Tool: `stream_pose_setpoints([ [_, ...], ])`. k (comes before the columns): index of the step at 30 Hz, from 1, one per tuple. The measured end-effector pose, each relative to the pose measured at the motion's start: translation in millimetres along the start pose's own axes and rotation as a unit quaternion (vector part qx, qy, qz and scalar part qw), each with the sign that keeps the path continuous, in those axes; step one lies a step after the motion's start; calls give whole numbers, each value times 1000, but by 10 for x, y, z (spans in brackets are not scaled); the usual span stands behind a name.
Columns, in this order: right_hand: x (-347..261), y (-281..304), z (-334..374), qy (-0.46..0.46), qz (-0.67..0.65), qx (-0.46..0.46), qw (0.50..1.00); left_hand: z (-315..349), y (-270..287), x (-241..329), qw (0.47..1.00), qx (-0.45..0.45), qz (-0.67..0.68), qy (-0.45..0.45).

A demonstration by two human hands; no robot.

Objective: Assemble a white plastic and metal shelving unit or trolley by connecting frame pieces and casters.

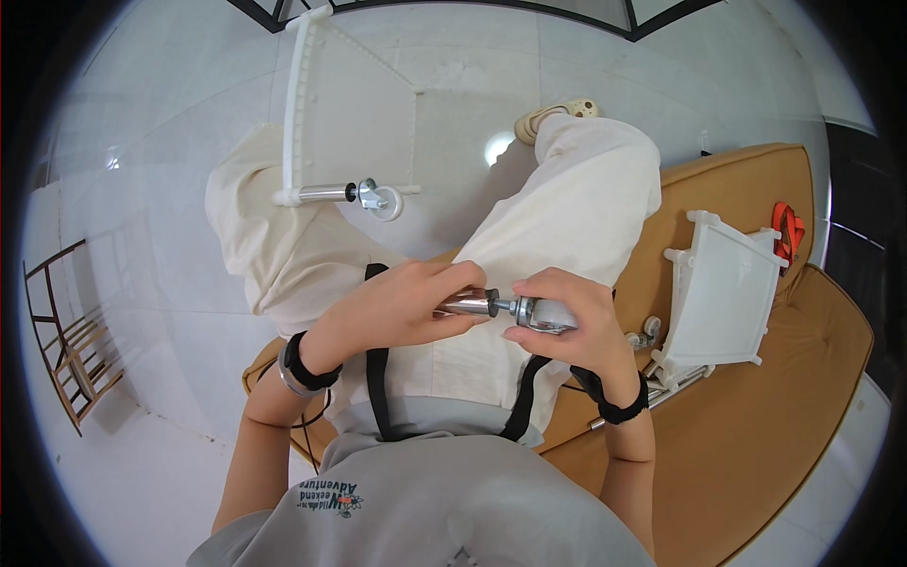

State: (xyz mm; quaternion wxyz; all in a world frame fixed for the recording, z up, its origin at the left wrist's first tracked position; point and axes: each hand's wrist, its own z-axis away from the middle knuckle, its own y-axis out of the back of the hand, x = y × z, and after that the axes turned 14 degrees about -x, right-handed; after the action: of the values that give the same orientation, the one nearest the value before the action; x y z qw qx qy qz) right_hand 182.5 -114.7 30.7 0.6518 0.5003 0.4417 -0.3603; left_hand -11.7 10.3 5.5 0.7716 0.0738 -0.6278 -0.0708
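Above my lap, my left hand (416, 300) wraps its fingers round a shiny metal tube (470, 302) with a black end plug. Opposite it, my right hand (572, 307) grips a caster wheel (550, 315) by its wheel and metal bracket. The caster's threaded stem (506, 306) shows between the two hands, lined up with the black plug; how deep it sits in the plug I cannot tell. Against my left leg stands a white plastic shelf panel (354, 113) on edge. One corner of it carries a short metal tube (326, 193) with another caster (381, 199) on its end.
To my right on the brown sofa (746, 435) lie white shelf panels (723, 293), several metal tubes (675, 386), a loose caster (646, 333) and an orange-red strap (788, 234). A brown metal rack (71, 335) stands on the floor at far left. A black-framed piece (453, 5) edges the far side.
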Motion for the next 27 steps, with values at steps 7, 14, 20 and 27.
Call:
stream_pose_setpoints([
  [7, -13, -17, -47, 6, 3, -14, 1000, 6, 26, 29, 1000, 3, 5, -11],
  [14, 18, -21, -32, 40, 40, -36, 998, -8, 71, 20, 998, -8, -36, -51],
  [20, 66, -81, -32, 84, 42, -5, 996, 0, 62, 40, 999, -5, -8, -47],
  [27, 56, -92, -32, 86, 41, 8, 995, 3, 59, 74, 999, -21, 33, -20],
])
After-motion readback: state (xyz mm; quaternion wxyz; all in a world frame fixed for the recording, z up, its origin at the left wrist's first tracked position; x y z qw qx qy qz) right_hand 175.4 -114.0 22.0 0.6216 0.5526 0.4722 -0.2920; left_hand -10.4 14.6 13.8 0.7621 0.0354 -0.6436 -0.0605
